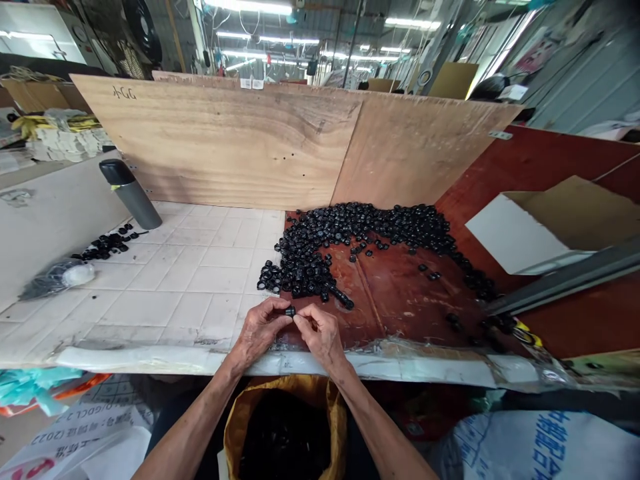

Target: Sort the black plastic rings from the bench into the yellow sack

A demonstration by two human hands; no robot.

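Over the front part of the bench, my left hand [260, 328] pinches a small black cylindrical part [290, 311] between thumb and fingertips. My right hand [321, 332] is closed beside it, fingertips touching the right side of the same part. Just beyond both hands lies a big heap of similar small black parts [365, 223], curving over the reddish-brown board [370, 287]. A short row of black parts [341, 296] points from the heap toward my right hand. Below my forearms an open yellow sack [235, 427] has dark contents.
White tiles [210, 277] cover the left side, bearing a grey bottle [131, 195], loose black pieces [107, 245] and a clear bag [55, 277]. Plywood panels [225, 140] wall off the back. At right are an open carton [520, 230] and a metal bar [575, 277].
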